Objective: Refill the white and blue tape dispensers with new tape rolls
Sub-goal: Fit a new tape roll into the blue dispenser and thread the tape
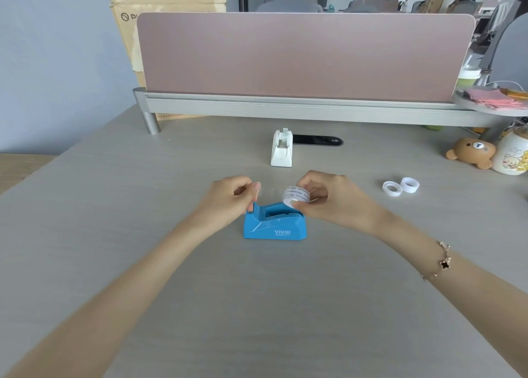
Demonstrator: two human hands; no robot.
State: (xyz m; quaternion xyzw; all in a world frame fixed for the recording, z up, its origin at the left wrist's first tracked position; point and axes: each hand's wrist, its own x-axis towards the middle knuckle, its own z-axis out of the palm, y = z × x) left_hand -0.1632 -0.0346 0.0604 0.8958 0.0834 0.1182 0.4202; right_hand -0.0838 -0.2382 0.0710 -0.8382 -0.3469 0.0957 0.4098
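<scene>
A blue tape dispenser (274,223) sits on the grey desk in front of me, its roll slot open and bare. My right hand (328,197) holds a clear tape roll (295,196) just above the dispenser's right end. My left hand (234,195) pinches what looks like the tape's loose end above the cutter at the left end; the clear strip between both hands is barely visible. A white tape dispenser (282,149) stands further back with tape in it. Two empty white cores (400,187) lie at the right.
A pink divider panel (300,55) on a grey rail closes off the back of the desk. A black cable slot (317,140) lies behind the white dispenser. A bear toy (471,152) and a printed jar (513,155) stand at the far right.
</scene>
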